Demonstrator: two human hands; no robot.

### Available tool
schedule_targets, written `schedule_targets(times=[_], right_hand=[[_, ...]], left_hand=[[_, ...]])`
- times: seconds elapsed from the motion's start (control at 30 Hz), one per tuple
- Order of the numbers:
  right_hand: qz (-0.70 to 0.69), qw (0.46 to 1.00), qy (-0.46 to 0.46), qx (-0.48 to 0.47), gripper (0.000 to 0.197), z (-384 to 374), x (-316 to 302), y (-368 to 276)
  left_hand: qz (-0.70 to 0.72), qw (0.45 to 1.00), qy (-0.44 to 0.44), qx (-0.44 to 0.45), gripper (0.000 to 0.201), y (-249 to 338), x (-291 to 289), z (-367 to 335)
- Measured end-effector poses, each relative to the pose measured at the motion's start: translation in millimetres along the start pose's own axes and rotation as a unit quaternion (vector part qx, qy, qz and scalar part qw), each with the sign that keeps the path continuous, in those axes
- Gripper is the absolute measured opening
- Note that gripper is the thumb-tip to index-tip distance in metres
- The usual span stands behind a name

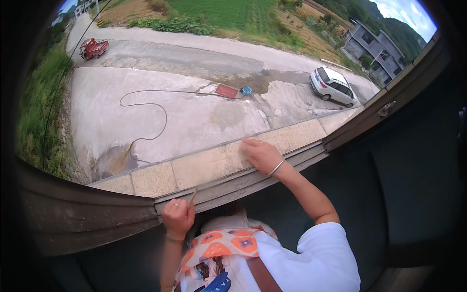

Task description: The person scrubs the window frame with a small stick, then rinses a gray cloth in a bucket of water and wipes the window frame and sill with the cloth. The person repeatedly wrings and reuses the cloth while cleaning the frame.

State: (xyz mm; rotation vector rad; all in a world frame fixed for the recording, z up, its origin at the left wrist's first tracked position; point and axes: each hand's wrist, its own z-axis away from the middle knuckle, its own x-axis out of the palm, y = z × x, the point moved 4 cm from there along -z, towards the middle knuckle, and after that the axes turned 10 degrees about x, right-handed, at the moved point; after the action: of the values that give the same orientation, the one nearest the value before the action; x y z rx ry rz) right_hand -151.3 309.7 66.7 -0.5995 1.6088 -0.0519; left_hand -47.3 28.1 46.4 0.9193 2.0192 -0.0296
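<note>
My left hand (177,216) is closed in a fist at the inner edge of a window frame (233,187). A thin, light brown stick-like piece (193,196) pokes up from it; the rest is hidden in the fingers. My right hand (262,155) reaches past the frame over the beige tiled outer sill (209,165). Its fingers are stretched out to the left, slightly blurred, with nothing seen in them. Whether they touch the tiles, I cannot tell.
Beyond the sill lies a concrete yard (189,112) well below, with a long dark hose (165,117), a red mat (226,91) and a blue basin (246,90). A white car (333,85) and a red three-wheeled truck (93,48) stand farther off. A metal latch (386,108) sits on the right frame.
</note>
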Motion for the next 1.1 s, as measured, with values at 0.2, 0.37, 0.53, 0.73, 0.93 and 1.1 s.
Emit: schedule_targets(times=[0.2, 0.37, 0.53, 0.73, 0.93, 1.1], right_hand=[[-0.002, 0.94, 0.241, 0.243, 0.011, 37.9, -66.3, 49.4], [0.025, 0.936, 0.342, 0.072, 0.029, 90.5, -50.6, -28.0], [-0.065, 0.934, 0.313, 0.16, 0.021, 157.6, 13.0, -83.2], [-0.221, 0.923, 0.16, 0.272, 0.024, 198.6, 77.3, -101.2], [-0.344, 0.887, 0.087, 0.296, 0.032, 248.0, 105.5, -102.7], [-0.388, 0.855, 0.085, 0.332, 0.025, 330.5, 109.3, -90.6]], left_hand=[[0.022, 1.0, -0.013, 0.005, 0.028, 1.0, 2.3, -2.6], [0.072, 0.993, -0.089, 0.007, 0.031, 12.8, -6.1, -8.8], [0.233, 0.95, -0.186, 0.094, 0.023, 54.6, -11.6, -14.3], [0.293, 0.923, -0.209, 0.139, 0.011, 97.6, 34.6, -12.6], [0.599, 0.767, -0.163, -0.162, 0.018, 123.1, 81.5, 19.1], [0.656, 0.694, -0.16, -0.251, 0.014, 177.3, 116.2, 52.1]])
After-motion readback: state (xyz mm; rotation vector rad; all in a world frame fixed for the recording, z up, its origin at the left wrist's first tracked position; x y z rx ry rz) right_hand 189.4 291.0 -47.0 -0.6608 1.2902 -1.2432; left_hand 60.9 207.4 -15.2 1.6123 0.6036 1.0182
